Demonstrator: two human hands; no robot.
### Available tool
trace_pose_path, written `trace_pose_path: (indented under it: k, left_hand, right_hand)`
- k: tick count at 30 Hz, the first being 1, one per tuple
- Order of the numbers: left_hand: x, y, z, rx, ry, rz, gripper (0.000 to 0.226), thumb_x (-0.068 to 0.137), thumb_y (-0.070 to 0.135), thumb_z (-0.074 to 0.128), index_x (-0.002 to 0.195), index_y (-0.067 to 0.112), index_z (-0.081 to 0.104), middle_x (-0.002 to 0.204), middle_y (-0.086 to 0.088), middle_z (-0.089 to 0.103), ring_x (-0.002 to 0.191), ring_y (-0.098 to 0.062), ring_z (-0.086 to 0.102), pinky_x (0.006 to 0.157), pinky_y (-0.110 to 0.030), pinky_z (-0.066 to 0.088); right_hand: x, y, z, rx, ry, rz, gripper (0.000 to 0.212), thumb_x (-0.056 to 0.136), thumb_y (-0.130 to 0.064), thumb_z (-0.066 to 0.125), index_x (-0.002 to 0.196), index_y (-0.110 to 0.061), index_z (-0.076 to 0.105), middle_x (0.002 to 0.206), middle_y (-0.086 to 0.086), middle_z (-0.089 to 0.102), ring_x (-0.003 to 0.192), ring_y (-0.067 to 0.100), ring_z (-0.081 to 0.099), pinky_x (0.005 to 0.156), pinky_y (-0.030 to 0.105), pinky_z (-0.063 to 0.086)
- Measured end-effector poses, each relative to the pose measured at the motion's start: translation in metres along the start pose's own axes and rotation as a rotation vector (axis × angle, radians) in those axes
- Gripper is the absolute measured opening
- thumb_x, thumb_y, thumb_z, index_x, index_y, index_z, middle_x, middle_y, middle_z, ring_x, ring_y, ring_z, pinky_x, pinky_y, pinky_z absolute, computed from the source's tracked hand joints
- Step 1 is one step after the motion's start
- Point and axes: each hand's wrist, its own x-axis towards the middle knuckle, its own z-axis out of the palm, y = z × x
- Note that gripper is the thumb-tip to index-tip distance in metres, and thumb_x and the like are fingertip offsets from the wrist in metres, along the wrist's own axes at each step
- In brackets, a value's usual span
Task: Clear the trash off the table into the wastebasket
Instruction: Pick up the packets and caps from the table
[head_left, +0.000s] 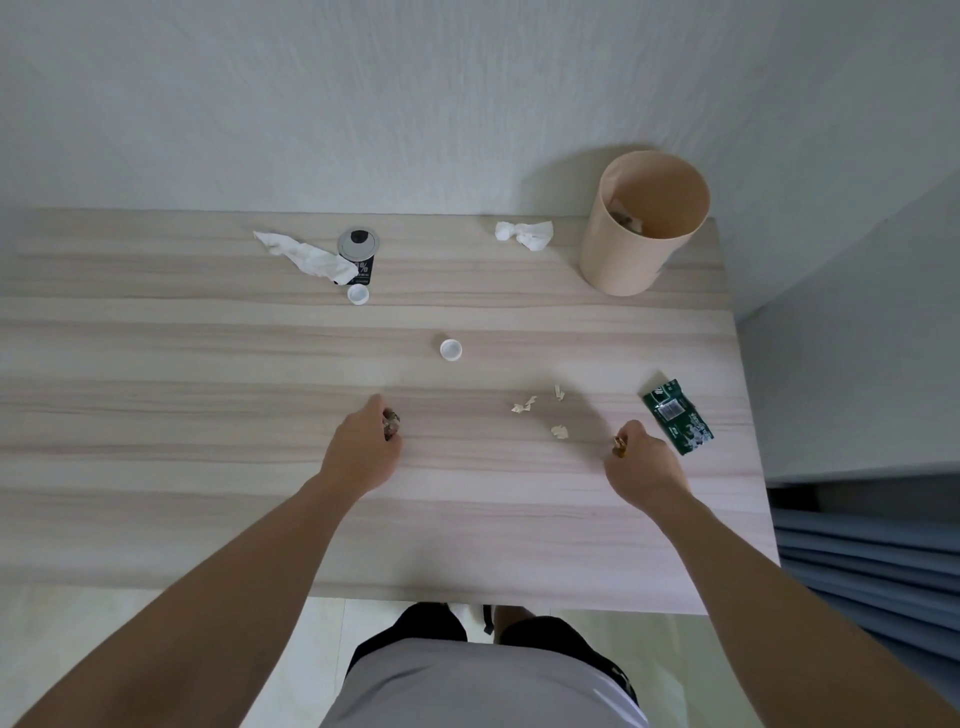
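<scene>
While my left hand (363, 449) curls round a dark crumpled scrap (391, 423) at frame centre, my right hand (647, 467) pinches a small brown bit (619, 443). I see the wastebasket (613, 254) upper right.

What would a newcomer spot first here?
The two hands near the table's front: the left hand grips a small dark crumpled scrap, and the right hand pinches a small brownish bit. Next comes the beige round wastebasket, upright on the far right corner of the pale wood-grain table. A green printed wrapper lies just right of the right hand.
</scene>
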Motion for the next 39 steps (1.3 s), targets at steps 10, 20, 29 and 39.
trace_pose_path:
  k: [10, 20, 29, 39]
  left_hand:
    - [-0.008, 0.005, -0.014, -0.025, 0.001, 0.158, 0.011, 0.090, 0.017, 0.049, 0.099, 0.020, 0.054, 0.063, 0.005, 0.057, 0.062, -0.016, 0.052, 0.058, -0.030, 0.035]
    - [-0.022, -0.003, -0.026, -0.027, 0.041, 0.228, 0.015, 0.084, 0.030, 0.062, 0.076, 0.020, 0.056, 0.062, 0.010, 0.051, 0.065, -0.020, 0.053, 0.060, -0.028, 0.039]
    - [-0.017, 0.015, -0.030, -0.035, 0.001, 0.339, 0.027, 0.088, 0.009, 0.049, 0.113, 0.017, 0.054, 0.089, -0.002, 0.063, 0.083, -0.028, 0.059, 0.072, -0.033, 0.046]
    - [0.034, 0.063, -0.023, 0.065, -0.022, 0.280, 0.059, 0.083, 0.011, 0.062, 0.135, 0.025, 0.036, 0.117, -0.009, 0.042, 0.087, -0.032, 0.061, 0.082, -0.045, 0.050]
  right_hand:
    - [-0.027, -0.009, -0.007, -0.051, 0.080, -0.008, 0.016, 0.084, -0.021, 0.051, 0.100, -0.020, 0.051, 0.080, 0.003, 0.060, 0.074, 0.021, 0.058, 0.064, 0.035, 0.055]
    - [-0.070, -0.012, 0.000, -0.123, 0.166, 0.021, 0.002, 0.088, -0.021, 0.051, 0.089, -0.019, 0.052, 0.073, 0.001, 0.060, 0.067, 0.018, 0.058, 0.060, 0.032, 0.054]
    - [-0.077, 0.003, -0.005, -0.025, 0.259, 0.052, 0.013, 0.088, -0.009, 0.049, 0.095, -0.012, 0.059, 0.091, 0.006, 0.061, 0.075, 0.020, 0.059, 0.067, 0.034, 0.054]
    - [-0.025, 0.030, -0.038, 0.075, 0.264, 0.075, 0.056, 0.085, -0.030, 0.068, 0.132, -0.018, 0.040, 0.113, 0.013, 0.049, 0.091, 0.032, 0.057, 0.080, 0.042, 0.052]
